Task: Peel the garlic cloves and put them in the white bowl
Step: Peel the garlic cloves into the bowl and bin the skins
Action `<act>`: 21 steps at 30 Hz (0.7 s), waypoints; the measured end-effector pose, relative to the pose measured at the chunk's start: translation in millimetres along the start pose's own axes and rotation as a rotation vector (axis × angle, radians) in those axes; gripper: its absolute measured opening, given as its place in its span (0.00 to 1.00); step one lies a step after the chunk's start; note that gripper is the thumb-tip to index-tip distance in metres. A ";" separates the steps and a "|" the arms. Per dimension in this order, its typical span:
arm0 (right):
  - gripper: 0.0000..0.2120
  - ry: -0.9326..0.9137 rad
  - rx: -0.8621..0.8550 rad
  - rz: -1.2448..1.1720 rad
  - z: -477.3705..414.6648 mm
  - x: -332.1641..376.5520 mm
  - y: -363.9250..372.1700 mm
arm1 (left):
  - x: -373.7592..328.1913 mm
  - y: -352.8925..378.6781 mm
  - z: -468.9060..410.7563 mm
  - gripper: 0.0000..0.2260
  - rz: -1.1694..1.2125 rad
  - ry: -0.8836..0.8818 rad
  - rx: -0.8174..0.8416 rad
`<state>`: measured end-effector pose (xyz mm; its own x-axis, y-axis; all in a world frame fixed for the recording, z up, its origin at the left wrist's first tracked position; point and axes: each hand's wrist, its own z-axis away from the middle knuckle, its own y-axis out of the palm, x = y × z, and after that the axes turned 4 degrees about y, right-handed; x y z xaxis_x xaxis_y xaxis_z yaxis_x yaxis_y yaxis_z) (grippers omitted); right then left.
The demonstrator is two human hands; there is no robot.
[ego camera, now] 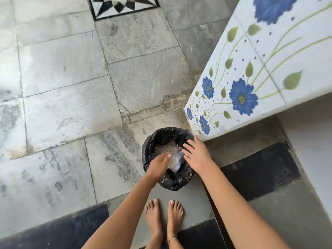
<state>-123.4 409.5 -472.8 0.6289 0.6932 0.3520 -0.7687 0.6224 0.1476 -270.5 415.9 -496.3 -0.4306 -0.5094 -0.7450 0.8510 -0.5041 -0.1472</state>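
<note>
Your right hand (196,155) hovers flat with fingers spread over the black-lined bin (175,182). Your left hand (159,168) reaches across the rim, fingers straight, its underside hidden. Pale papery scraps (168,149), possibly garlic skins, lie inside, partly covered by both hands.

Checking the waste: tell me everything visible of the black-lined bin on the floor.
The small round bin lined with crinkled black plastic stands upright on the grey stone floor, beside the corner of the flower-painted white ledge. Open-topped, it holds pale papery scraps. The left hand and right hand are spread over its mouth; contact is unclear.
</note>
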 end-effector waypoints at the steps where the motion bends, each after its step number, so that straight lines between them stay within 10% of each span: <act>1: 0.26 -0.009 -0.007 0.022 27.0 4.0 -1.5 | -24.8 1.1 31.8 0.16 -0.058 0.029 -0.054; 7: 0.10 -0.455 -0.247 0.301 198.1 23.1 -20.3 | -164.5 -1.9 165.6 0.14 -0.255 0.272 -0.100; 15: 0.13 -1.152 -0.402 0.355 437.7 12.4 -114.1 | -277.2 59.0 339.0 0.10 -0.236 0.719 -0.067; 21: 0.16 -1.326 -0.771 0.301 518.5 -28.8 -255.3 | -300.1 174.8 423.7 0.12 -0.370 1.044 0.079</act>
<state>-5.7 42.2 -41.4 -0.3985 0.2769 0.8744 -0.3382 0.8418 -0.4207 -119.9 185.1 -22.7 -0.1576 0.5008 -0.8511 0.6845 -0.5658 -0.4597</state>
